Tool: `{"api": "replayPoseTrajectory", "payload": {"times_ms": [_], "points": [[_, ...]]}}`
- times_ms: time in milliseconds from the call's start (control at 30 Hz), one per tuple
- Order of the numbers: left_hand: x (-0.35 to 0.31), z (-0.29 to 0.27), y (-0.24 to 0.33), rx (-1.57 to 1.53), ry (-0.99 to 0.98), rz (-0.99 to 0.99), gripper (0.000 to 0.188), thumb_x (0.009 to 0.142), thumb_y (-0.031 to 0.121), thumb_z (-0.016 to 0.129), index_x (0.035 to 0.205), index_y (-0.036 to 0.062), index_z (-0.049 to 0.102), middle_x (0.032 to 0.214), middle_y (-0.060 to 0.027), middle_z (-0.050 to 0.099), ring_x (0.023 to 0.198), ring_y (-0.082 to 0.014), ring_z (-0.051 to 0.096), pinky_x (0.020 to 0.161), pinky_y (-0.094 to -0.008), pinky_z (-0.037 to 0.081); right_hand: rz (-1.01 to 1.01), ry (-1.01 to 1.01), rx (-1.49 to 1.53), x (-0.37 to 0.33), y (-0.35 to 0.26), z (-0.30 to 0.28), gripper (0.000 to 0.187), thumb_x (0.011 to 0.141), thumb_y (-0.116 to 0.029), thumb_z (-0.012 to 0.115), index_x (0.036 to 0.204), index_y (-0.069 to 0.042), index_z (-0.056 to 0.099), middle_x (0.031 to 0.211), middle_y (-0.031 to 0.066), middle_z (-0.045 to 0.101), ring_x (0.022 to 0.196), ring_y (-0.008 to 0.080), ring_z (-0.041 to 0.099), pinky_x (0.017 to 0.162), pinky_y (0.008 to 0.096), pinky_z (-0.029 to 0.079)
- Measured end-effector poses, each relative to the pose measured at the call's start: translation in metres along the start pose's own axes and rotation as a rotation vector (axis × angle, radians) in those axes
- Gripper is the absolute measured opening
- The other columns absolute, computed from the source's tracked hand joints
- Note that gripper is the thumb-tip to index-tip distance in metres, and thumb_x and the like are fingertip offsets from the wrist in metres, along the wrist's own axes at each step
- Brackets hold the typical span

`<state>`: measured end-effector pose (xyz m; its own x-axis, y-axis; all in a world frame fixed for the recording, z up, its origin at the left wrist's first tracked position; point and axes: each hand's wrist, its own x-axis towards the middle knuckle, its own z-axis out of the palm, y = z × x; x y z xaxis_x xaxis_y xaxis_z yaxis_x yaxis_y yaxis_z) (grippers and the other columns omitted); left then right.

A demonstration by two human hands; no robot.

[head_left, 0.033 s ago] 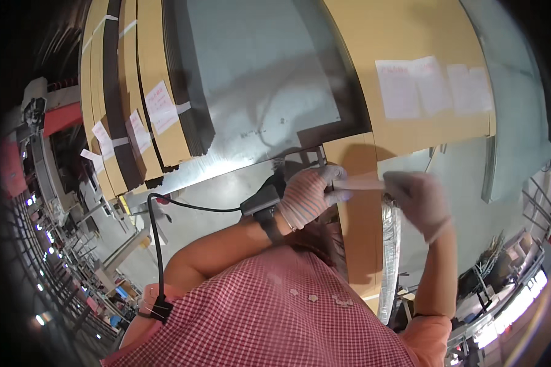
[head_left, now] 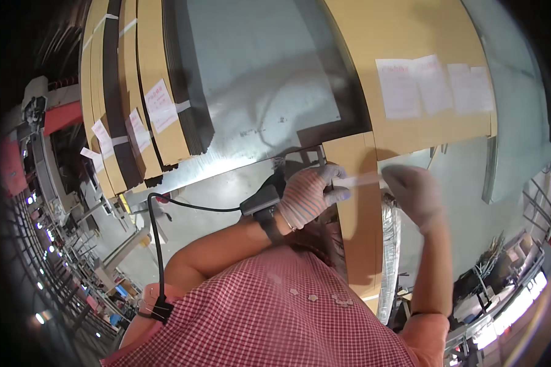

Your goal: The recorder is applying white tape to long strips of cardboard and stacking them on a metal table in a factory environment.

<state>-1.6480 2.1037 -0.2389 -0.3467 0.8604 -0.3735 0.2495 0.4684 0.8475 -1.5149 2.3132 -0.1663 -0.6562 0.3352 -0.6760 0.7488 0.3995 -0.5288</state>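
Observation:
My left hand [head_left: 305, 199], in a striped glove, pinches one end of a pale strip that looks like tape [head_left: 362, 180]. The strip runs taut to my right hand [head_left: 417, 197], also gloved and slightly blurred, whose closed fingers hold the other end. Beneath the strip lies a long narrow cardboard piece [head_left: 359, 238], reaching from the big cardboard sheet toward my body. A dark box-like device [head_left: 260, 203] with a black cable is strapped at my left wrist.
A grey panel [head_left: 257, 92] fills the far middle. Upright cardboard pieces [head_left: 165, 131] with paper labels stand at its left. On the right lies a large cardboard sheet [head_left: 434, 131] bearing white papers [head_left: 398, 88]. Grey sheets [head_left: 520, 122] are stacked beyond it. Plastic-wrapped material [head_left: 390, 251] stands beside the narrow cardboard.
My right hand has shifted slightly left and away from my body, with the strip still stretched between both hands. My left hand stays almost where it was.

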Motion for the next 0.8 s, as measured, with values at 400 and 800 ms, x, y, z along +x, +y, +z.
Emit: {"api": "replayPoseTrajectory", "payload": {"times_ms": [400,800], "points": [[0.025,-0.084,0.039,-0.555,0.019,-0.262,0.054,0.091,0.029,0.071,0.132,-0.0031,0.059,0.129,-0.0101,0.065,0.118,-0.0197,0.059,0.106,-0.0317,0.041,0.077,0.227,0.776,-0.053,0.045,0.052,0.040,0.090,-0.002,0.058,0.130,0.005,0.059,0.096,0.0121,0.072,0.081,0.0157,0.066,0.071,0.0292,0.054],[0.129,-0.205,0.081,1.039,0.013,0.506,0.054,0.085,0.057,0.058,0.100,0.0079,0.073,0.106,-0.0194,0.070,0.110,-0.0367,0.062,0.097,-0.0577,0.044,0.107,0.544,0.907,-0.085,0.136,0.112,0.060,0.087,-0.001,0.063,0.144,0.002,0.047,0.097,0.0054,0.062,0.078,0.0133,0.059,0.065,0.0265,0.052]]}}
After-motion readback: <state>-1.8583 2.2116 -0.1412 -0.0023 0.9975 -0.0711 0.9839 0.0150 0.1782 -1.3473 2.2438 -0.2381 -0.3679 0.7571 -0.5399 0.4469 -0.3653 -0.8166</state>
